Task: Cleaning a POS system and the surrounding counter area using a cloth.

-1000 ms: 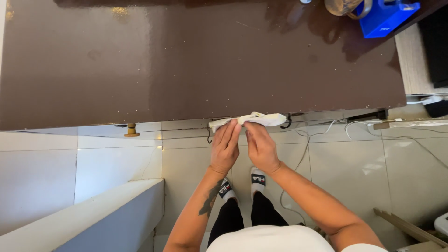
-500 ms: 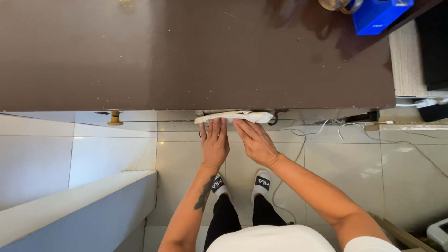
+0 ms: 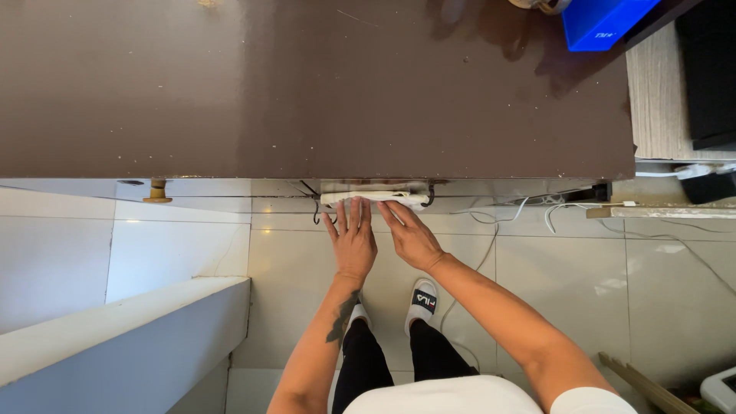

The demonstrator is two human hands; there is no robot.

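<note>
A long white object, like a rolled cloth (image 3: 399,199), lies along the near edge of the dark brown table (image 3: 307,92), partly under its rim. My left hand (image 3: 350,238) is flat with fingers spread, its fingertips touching the white roll. My right hand (image 3: 410,236) is beside it, fingers extended and resting against the roll's right half. Neither hand wraps around it. Below, my legs in black trousers and black-and-white slides (image 3: 422,300) stand on the tile floor.
A blue box (image 3: 602,19) sits at the table's far right corner. White cables (image 3: 529,208) trail under the table edge to the right. A white ledge (image 3: 123,326) runs at lower left; a brass knob (image 3: 157,192) hangs under the table's edge.
The view and my hands have shifted; the white roll now lies further under the table's edge, and my hands have flattened out against it with fingers spread.
</note>
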